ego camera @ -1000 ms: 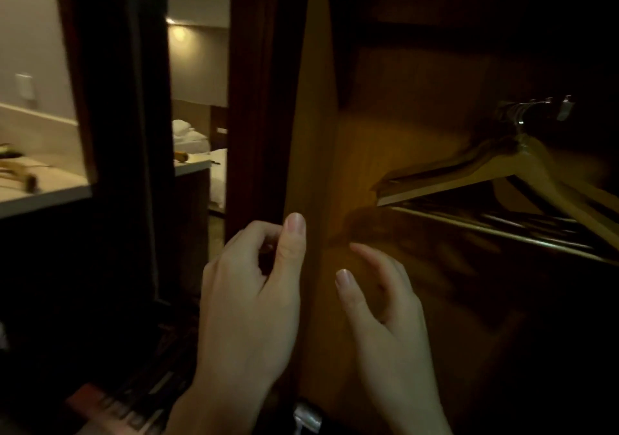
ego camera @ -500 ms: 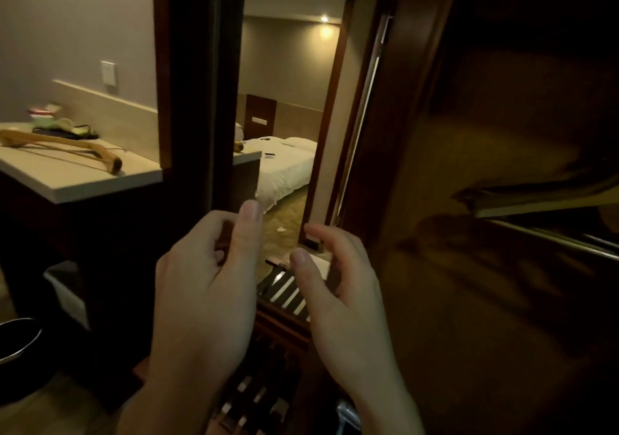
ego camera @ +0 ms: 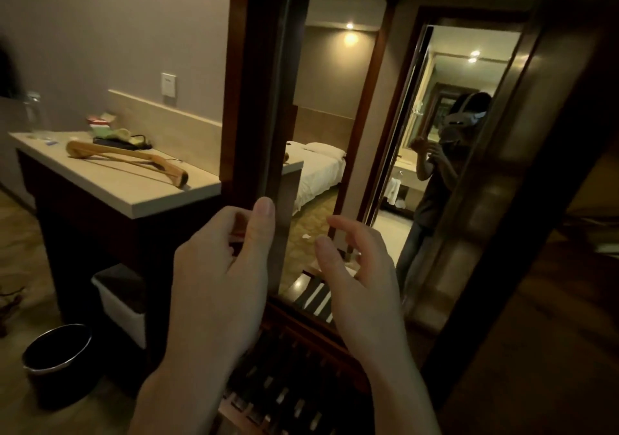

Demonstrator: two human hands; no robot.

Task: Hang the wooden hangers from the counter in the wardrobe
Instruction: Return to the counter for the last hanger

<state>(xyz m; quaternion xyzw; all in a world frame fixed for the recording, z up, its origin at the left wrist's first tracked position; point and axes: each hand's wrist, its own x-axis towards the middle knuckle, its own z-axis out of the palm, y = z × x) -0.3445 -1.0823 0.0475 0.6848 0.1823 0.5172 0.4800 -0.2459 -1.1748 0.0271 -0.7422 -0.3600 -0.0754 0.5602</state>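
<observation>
A wooden hanger (ego camera: pixel 127 163) lies flat on the pale counter (ego camera: pixel 154 196) at the left, well beyond my hands. My left hand (ego camera: pixel 221 280) is raised in front of me with fingers loosely curled and holds nothing. My right hand (ego camera: pixel 361 287) is up beside it, fingers relaxed and spread, also holding nothing. The wardrobe (ego camera: pixel 552 233) fills the dark right edge; its rail and hung hangers are out of view.
A tall mirror (ego camera: pixel 335 133) in a dark wood frame stands straight ahead, reflecting a bed and a person. A slatted luggage rack (ego camera: pixel 284 384) sits below my hands. A black bin (ego camera: pixel 57 357) and a white bin (ego camera: pixel 120 304) stand on the floor under the counter. Small items clutter the counter's back.
My view has swung left from the wardrobe interior toward the counter and mirror. The hung hangers have left the frame. Both hands stay raised and hold nothing.
</observation>
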